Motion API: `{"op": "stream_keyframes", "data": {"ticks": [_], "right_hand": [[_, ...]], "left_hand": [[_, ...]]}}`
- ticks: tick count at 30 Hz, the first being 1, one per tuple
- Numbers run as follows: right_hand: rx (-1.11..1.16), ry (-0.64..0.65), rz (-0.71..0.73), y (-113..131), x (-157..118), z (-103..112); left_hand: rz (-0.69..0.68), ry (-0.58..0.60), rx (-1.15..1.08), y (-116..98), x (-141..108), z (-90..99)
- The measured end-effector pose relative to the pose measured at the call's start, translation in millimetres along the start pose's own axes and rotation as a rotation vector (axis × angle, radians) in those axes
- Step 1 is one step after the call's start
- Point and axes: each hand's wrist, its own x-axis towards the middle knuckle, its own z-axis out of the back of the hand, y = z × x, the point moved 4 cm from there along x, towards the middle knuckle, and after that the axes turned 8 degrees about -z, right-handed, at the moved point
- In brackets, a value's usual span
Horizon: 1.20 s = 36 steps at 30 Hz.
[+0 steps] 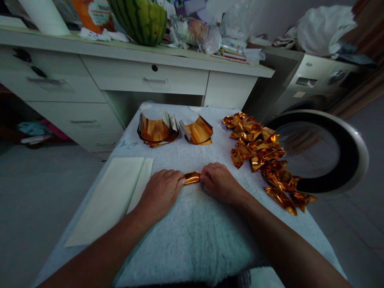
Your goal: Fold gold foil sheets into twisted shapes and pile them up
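Between my two hands a narrow folded strip of gold foil paper [192, 178] lies level, low over the cloth-covered table [192, 228]. My left hand [163, 188] pinches its left end, the thumb at the near side. On the right end, the curled fingers of my right hand [220, 182] are closed, and they hide that tip. Beyond the hands stand two curved stacks of gold foil sheets, a larger left stack [154, 130] and a smaller right stack [198, 130]. To the right, a heap of folded gold foil pieces [255, 144] spreads towards the table's edge.
White paper sheets [105, 196] lie at the table's left, partly under my left forearm. Behind is a white desk [150, 76] with a cut watermelon [141, 20] and plastic bags on top. An open washing machine door [318, 152] juts beside the table's right edge.
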Motion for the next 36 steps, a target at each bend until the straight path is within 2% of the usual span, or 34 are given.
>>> {"op": "stream_keyframes", "data": {"ticks": [6,13,20,23,26,36], "right_hand": [[-0.051,-0.009,-0.023,0.2,1.8,-3.6],[-0.038,-0.015,-0.017,-1.2,2.4,-4.5],[0.148,-0.100,0.058,-1.8,-2.5,-2.3],[0.275,-0.136,0.141,-0.6,-3.5,-1.1],[0.318,-0.099,0.172,0.9,-2.4,-2.1],[0.191,-0.057,0.074,4.8,-0.4,-4.1]], "left_hand": [[0.013,-0.008,-0.020,-0.4,-1.0,0.2],[-0.015,-0.090,-0.214,4.6,-0.2,-1.2],[-0.009,-0.094,-0.287,3.4,-0.1,2.0],[-0.021,-0.091,-0.288,2.0,-1.1,1.9],[-0.015,-0.076,-0.273,2.8,-2.0,0.1],[-0.018,-0.048,-0.113,1.0,-1.7,-0.3]]}}
